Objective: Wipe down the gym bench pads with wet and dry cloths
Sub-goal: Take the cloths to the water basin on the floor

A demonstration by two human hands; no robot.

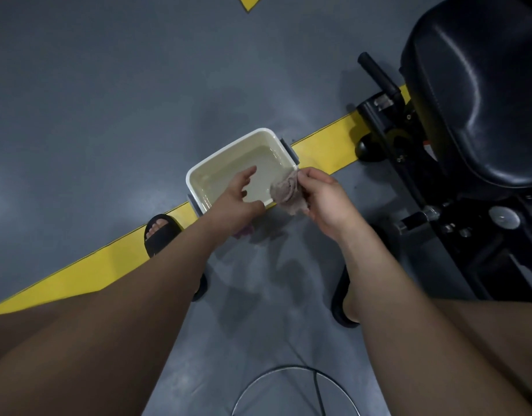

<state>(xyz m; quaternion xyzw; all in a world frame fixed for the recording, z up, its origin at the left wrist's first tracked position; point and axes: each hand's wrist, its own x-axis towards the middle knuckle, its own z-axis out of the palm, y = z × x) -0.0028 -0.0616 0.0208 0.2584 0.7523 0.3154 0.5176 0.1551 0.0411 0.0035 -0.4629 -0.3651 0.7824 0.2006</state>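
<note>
While the glossy black vinyl bench pad (474,94) bulges smooth and rounded to the right of both hands, its long axis running away from the person, the right hand (324,199) is the nearer to it. The white rectangular plastic basin (228,150), shallow water inside, sits on the matt grey floor (108,100). A crumpled greyish-pink cloth (287,193) hangs limp at the basin's near right corner, pinched in the right hand's curled fingers; the left hand (237,196) hovers over the water, fingers loose, holding nothing
</note>
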